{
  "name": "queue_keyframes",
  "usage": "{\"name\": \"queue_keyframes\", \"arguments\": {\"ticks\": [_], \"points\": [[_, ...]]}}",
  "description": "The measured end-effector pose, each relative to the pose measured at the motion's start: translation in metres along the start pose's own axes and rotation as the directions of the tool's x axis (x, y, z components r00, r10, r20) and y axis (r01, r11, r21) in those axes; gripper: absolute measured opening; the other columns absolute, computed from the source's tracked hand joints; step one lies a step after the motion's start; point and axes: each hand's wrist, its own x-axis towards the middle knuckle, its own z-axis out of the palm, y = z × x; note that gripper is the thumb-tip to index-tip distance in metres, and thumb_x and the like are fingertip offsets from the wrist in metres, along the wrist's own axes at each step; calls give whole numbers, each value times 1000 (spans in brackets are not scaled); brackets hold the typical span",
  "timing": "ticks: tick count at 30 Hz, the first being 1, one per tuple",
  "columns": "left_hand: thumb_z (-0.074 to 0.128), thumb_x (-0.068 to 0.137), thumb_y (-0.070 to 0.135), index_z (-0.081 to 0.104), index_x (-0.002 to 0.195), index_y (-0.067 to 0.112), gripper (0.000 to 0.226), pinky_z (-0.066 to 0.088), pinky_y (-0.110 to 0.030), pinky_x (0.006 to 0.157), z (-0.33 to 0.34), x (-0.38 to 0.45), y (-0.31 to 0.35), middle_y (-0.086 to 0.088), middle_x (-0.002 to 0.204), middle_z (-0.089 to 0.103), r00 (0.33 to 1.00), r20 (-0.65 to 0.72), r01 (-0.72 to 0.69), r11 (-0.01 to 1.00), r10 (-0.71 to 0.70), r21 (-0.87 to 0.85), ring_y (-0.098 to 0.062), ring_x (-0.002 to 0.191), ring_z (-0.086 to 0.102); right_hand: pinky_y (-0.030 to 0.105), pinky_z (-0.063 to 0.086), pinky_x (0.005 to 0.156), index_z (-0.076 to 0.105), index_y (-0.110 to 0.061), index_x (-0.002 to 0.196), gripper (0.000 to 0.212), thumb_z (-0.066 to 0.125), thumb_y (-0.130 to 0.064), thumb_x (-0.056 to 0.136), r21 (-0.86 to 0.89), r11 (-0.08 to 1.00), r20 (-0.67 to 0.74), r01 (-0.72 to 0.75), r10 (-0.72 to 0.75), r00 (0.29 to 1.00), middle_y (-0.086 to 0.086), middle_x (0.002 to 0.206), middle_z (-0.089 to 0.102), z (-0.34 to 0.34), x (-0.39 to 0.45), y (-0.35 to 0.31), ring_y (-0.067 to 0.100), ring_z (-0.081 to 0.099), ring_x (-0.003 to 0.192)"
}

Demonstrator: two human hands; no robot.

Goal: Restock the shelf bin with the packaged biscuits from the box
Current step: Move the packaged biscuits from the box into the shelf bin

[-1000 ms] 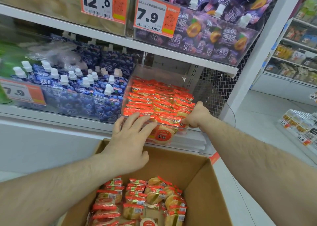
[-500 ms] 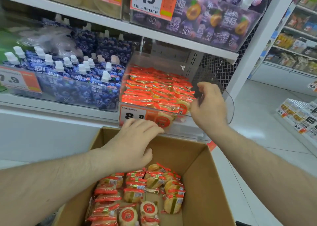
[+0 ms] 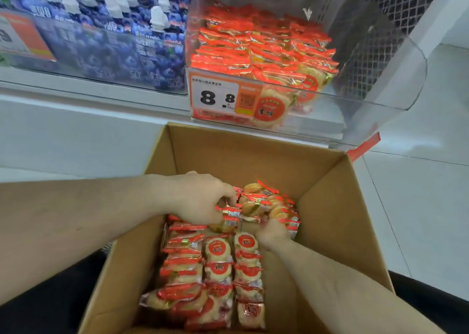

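**A:** Where were the hands, and how much room did they have?

**B:** Both were down inside the cardboard box (image 3: 327, 181) in the lower half of the frame. The left hand (image 3: 203, 199) had its fingers curled onto biscuit packets (image 3: 218, 270) near the middle of the box; the right hand (image 3: 272, 233) was just beside it to the right, fingers buried among the packets, and whether it gripped one I could not tell. The box walls stood on all sides, with bare cardboard floor showing along the right of the packets.

**A:** And the bin?

**B:** The clear shelf bin (image 3: 396, 85) sat at the upper centre, directly above the far wall of the box, already piled with red packets (image 3: 264, 47). Its right part, next to the pile, held clear space. A price tag (image 3: 223, 97) reading 8.8 covered the left of its front wall.

**A:** Anything crowding it?

**B:** At the upper left, touching the bin's side, stood another bin of blue pouches (image 3: 121, 29) with white caps. A mesh panel (image 3: 396, 6) rose behind at the upper right.
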Motion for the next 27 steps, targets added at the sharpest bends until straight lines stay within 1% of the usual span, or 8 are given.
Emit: {"name": "queue_keyframes", "arguments": {"ticks": [3,6,11,13,18,23,25,27], "points": [[60,90,39,54,124,33,36,46,-25,90,1,-1,-5,17,115,59,997,72,43,996,-37,-73,-6,103,56,33,45,98,49,-2,135,58,67,-30,88,177,969,121,-171,151,981,17,132,56,24,8,6,31,55,122],[61,91,35,54,127,29,37,46,-24,90,1,-3,-8,14,117,59,991,106,93,987,-80,-128,-8,104,57,33,42,99,37,0,141,63,67,-21,90,222,945,143,-241,213,966,18,141,47,32,8,8,32,48,128],[62,89,23,56,124,26,36,48,-23,88,0,-1,-9,15,108,58,983,107,169,957,-148,-236,-7,97,57,27,54,56,63,-1,112,29,69,-9,85,269,897,259,-350,282,924,9,93,66,37,20,19,17,61,69],[63,88,22,56,124,25,37,51,-26,87,-2,-1,-8,13,109,61,978,96,209,924,-188,-320,-10,96,61,22,46,46,63,-4,98,9,60,-4,89,361,851,314,-382,274,909,8,77,64,25,17,25,16,58,58],[67,86,28,40,136,29,57,52,-30,76,-1,-2,-5,-1,110,64,932,83,325,708,-353,-627,-15,85,61,31,54,67,56,-15,102,13,59,-7,92,761,524,511,-382,-122,851,8,106,70,-24,6,25,20,69,85],[73,84,32,22,142,50,79,58,-43,83,0,-3,10,2,122,47,907,161,313,369,-389,-875,-24,106,58,35,57,75,53,-12,114,50,80,-8,72,896,311,443,-316,-631,637,12,105,69,-41,-18,-10,24,69,89],[74,82,13,34,138,46,76,61,-38,69,0,-2,12,0,125,48,905,53,227,374,-421,-899,-24,97,64,37,56,79,51,-12,118,43,72,-7,80,900,307,433,-310,-714,551,12,108,68,-40,-22,-25,26,68,94],[72,80,2,49,126,42,65,57,-29,54,0,-2,11,-2,122,50,892,-54,180,464,-449,-867,-21,87,65,39,55,81,56,-12,115,33,64,-8,83,887,320,459,-332,-689,562,10,105,69,-36,-18,-30,27,67,94]]}}
